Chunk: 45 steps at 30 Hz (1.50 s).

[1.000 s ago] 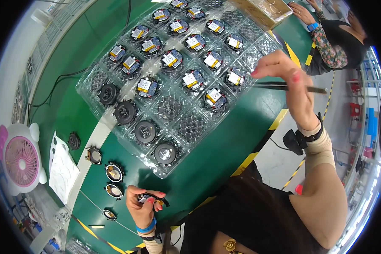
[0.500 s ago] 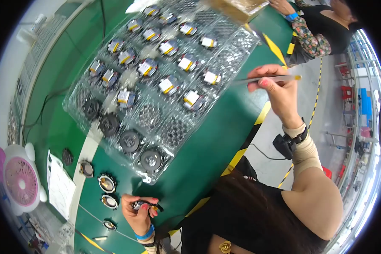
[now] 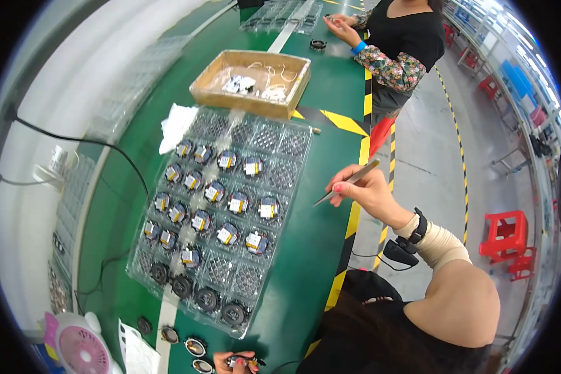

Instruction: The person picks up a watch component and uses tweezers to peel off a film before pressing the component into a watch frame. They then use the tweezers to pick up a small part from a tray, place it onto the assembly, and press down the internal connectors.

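Head view, seen from my remote station: the right grip (image 3: 371, 189) is closed on slim metal tweezers (image 3: 363, 172), their tips angled left near the striped edge of the green worktop (image 3: 293, 249); whether those tips meet, I cannot tell. At the lower edge of my feed, the left grip (image 3: 238, 368) is clamped on a small dark assembly (image 3: 232, 360), partly hidden by fingers. Left of the right grip and ahead of the left lies a transparent plastic tray (image 3: 219, 270) of round circuit modules (image 3: 201, 220), with black discs (image 3: 234, 313) in its nearest row. Silver-rimmed rings (image 3: 196, 346) sit just left of the left grip; a cardboard box (image 3: 249, 106) stands ahead of and left of the right grip.

In my judgement, good work here means holding the assembly steady by its rim, bringing the tweezers over it before any contact, and pinching lightly so the metal does not nick delicate parts. The modules carry white labels whose print is too small for me to read, and I can make out no brand.
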Tool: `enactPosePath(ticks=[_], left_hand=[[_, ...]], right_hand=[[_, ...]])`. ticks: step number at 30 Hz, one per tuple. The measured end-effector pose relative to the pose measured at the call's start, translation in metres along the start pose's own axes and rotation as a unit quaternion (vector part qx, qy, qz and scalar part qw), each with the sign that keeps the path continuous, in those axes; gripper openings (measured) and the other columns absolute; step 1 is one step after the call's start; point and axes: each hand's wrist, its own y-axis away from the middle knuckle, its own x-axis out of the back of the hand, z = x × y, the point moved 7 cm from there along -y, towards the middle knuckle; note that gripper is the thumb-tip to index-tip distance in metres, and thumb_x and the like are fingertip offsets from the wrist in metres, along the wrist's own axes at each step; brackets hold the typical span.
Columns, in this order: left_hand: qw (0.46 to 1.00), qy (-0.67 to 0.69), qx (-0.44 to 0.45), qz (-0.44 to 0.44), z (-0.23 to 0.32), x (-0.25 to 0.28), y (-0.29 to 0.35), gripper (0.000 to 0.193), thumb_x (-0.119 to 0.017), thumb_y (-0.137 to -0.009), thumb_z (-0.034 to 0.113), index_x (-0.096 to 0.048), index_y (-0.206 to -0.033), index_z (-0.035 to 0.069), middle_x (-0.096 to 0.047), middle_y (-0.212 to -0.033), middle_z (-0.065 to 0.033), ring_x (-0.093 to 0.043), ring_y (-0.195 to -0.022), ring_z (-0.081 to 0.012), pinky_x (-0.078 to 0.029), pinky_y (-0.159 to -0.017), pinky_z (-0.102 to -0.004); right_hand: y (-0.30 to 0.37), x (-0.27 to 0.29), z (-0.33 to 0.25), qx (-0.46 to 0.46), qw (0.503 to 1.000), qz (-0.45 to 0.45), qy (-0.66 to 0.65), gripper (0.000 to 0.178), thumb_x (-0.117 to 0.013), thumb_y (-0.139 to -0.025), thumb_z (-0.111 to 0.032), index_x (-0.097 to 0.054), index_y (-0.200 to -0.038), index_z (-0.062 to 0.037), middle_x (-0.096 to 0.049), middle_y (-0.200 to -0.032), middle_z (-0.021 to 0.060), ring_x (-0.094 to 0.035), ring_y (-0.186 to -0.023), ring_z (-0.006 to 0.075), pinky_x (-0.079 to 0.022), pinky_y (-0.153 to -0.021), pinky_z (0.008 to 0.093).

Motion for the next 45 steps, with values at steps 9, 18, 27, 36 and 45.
enactPosePath(ticks=[9,18,27,36,45], left_hand=[[0.999,-0.001,0.009,0.051,0.019,-0.03,0.033,0.021,-0.051,-0.082,0.004,-0.042,-0.101,0.006,-0.058,-0.08,-0.0169,-0.049,-0.052,-0.0164,-0.04,-0.045,-0.024],[0.997,-0.013,0.003,0.08,0.019,-0.041,0.059,0.02,-0.051,-0.082,0.004,-0.043,-0.1,0.006,-0.058,-0.078,-0.0146,-0.05,-0.052,-0.0148,-0.04,-0.043,-0.0239],[0.998,-0.001,-0.04,0.056,-0.001,0.042,-0.003,0.022,-0.048,-0.077,0.001,-0.038,-0.097,0.005,-0.059,-0.072,-0.0232,-0.046,-0.037,-0.017,-0.04,-0.035,-0.0231],[0.999,0.013,0.009,0.052,-0.02,0.1,-0.029,0.023,-0.048,-0.077,-0.003,-0.037,-0.097,0.004,-0.06,-0.075,-0.0267,-0.049,-0.038,-0.0167,-0.043,-0.037,-0.0229],[0.998,0.01,0.026,0.049,-0.024,0.125,-0.05,0.021,-0.046,-0.077,-0.005,-0.036,-0.095,0.003,-0.06,-0.075,-0.0277,-0.05,-0.039,-0.0149,-0.044,-0.038,-0.0225]], right_hand=[[0.003,0.034,-0.042,0.017,0.998,0.001,-0.066,0.015,-0.059,-0.083,-0.01,-0.056,-0.086,0.0043,-0.06,-0.074,0.0074,-0.06,-0.067,0.013,-0.05,-0.06,0.0239],[0.02,0.054,-0.052,-0.018,0.999,-0.011,-0.03,0.013,-0.056,-0.085,-0.008,-0.056,-0.087,0.0044,-0.06,-0.079,0.0087,-0.061,-0.069,0.0142,-0.05,-0.063,0.0247],[-0.02,-0.055,-0.035,0.12,0.987,-0.1,0.027,0.013,-0.059,-0.079,0.001,-0.059,-0.091,0.003,-0.06,-0.092,0.0108,-0.06,-0.084,0.0163,-0.051,-0.073,0.0269],[-0.07,-0.208,-0.011,0.296,0.883,-0.268,0.248,0.015,-0.06,-0.078,0.001,-0.061,-0.093,0.0024,-0.059,-0.099,0.0104,-0.059,-0.087,0.0158,-0.05,-0.077,0.0258],[-0.121,-0.252,0.039,0.115,0.934,-0.284,0.182,0.015,-0.058,-0.08,0.0,-0.061,-0.095,0.0024,-0.059,-0.1,0.0098,-0.06,-0.087,0.0159,-0.049,-0.077,0.0254]])
